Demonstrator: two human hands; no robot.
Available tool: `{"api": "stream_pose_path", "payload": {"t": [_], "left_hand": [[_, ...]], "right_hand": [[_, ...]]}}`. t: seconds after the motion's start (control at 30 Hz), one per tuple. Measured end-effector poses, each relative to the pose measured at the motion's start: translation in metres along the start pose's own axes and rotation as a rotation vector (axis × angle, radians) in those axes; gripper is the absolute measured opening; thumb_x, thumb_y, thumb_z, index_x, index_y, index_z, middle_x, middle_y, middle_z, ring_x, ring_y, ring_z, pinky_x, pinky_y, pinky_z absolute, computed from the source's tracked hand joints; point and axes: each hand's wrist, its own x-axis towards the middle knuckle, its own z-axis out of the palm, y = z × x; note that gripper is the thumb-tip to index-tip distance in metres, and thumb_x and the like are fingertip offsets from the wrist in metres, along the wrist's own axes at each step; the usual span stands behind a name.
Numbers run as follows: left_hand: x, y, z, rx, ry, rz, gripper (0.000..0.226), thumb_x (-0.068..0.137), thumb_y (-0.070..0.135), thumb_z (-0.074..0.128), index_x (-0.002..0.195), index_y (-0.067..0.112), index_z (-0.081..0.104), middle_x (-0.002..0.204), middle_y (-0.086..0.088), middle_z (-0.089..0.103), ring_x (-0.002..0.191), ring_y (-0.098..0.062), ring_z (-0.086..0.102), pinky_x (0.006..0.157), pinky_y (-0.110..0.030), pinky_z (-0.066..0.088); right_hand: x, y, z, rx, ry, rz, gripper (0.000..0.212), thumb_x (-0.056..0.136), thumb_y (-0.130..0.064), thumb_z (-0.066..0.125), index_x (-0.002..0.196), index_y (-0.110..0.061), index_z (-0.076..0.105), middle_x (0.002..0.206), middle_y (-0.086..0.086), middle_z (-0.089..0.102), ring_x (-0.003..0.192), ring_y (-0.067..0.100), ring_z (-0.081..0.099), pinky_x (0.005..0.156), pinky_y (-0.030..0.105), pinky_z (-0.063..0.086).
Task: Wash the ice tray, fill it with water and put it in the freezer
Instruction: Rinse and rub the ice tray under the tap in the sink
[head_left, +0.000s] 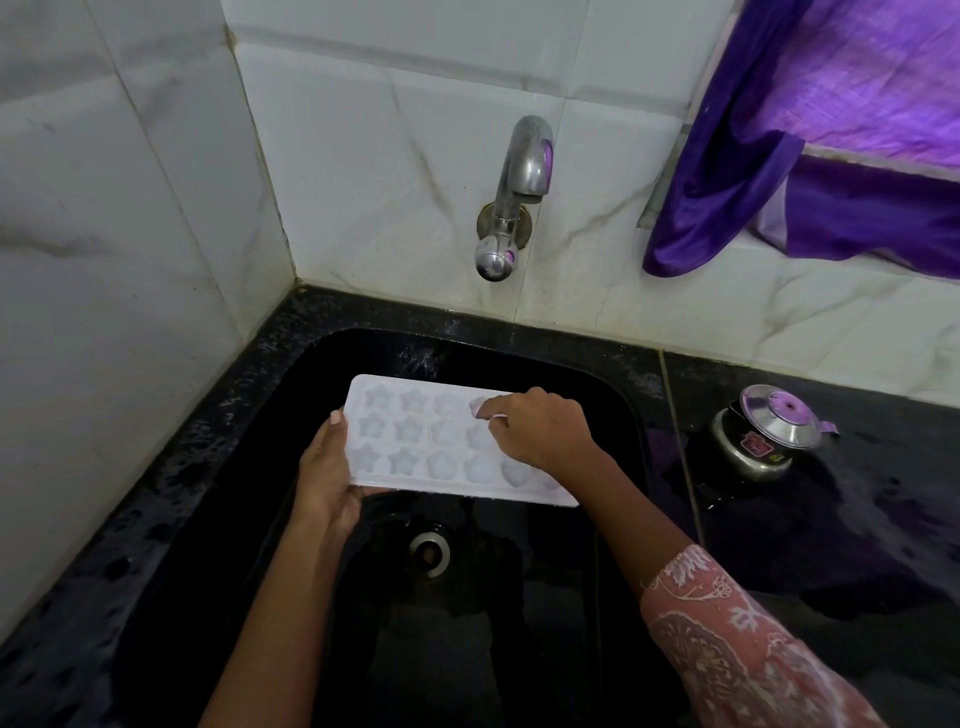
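Ice tray (415, 447): light, stiff, probably slippery; left hand (324, 478) grips left end, right hand (540, 431) bent over cells, hold unclear.

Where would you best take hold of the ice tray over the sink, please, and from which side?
Take the ice tray by the flat rim of a short end, coming from the side, thumb along the edge and fingers beneath, as the left hand does now. It lies roughly level above the sink, and the moulded cups in its middle offer nothing to pinch.
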Motion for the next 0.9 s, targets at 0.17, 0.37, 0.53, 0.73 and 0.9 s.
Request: {"api": "stream_pose_path", "payload": {"t": [0.17,0.37,0.53,0.73,0.9], "left_hand": [[0.0014,-0.0029,0.0003,0.007,-0.012,-0.016,0.036,0.1,0.037,0.035,0.121,0.015,0.054,0.106,-0.008,0.065,0.092,-0.026,0.064,0.065,-0.045,0.053],[0.0013,-0.0034,0.0007,0.011,-0.012,-0.021,0.034,0.099,0.038,0.036,0.118,0.017,0.055,0.103,-0.006,0.066,0.091,-0.026,0.064,0.064,-0.045,0.052],[0.0016,-0.0039,0.0,0.007,0.01,-0.009,0.033,0.099,0.038,0.037,0.117,0.018,0.055,0.101,-0.006,0.066,0.089,-0.025,0.064,0.062,-0.043,0.052],[0.0013,-0.0059,0.0014,-0.005,0.02,-0.009,0.036,0.099,0.038,0.037,0.12,0.016,0.055,0.107,-0.008,0.065,0.092,-0.027,0.064,0.065,-0.043,0.053],[0.0002,-0.0057,0.0038,-0.01,0.019,-0.009,0.035,0.099,0.039,0.036,0.119,0.018,0.056,0.11,-0.009,0.065,0.095,-0.028,0.064,0.067,-0.045,0.054]], "right_hand": [[0.0028,0.0031,-0.0001,0.003,0.014,0.036,0.036,0.096,-0.026,0.033,0.118,-0.038,0.058,0.099,0.0,0.066,0.075,0.018,0.057,0.062,0.025,0.039],[0.0051,0.0014,0.0015,0.004,0.033,0.02,0.035,0.097,-0.026,0.033,0.117,-0.036,0.059,0.103,-0.001,0.067,0.081,0.019,0.062,0.064,0.026,0.04],[0.0047,0.0006,0.0043,0.032,-0.001,0.028,0.037,0.097,-0.026,0.032,0.123,-0.037,0.056,0.107,-0.003,0.066,0.07,0.014,0.052,0.055,0.022,0.036],[0.0006,0.0026,0.0009,0.053,-0.023,0.039,0.04,0.097,-0.026,0.031,0.126,-0.043,0.052,0.109,-0.003,0.065,0.07,0.011,0.047,0.051,0.016,0.03],[-0.0004,-0.0044,-0.0024,0.041,0.104,0.015,0.035,0.096,-0.024,0.034,0.123,-0.032,0.055,0.085,0.0,0.06,0.067,0.016,0.05,0.052,0.023,0.03]]}}
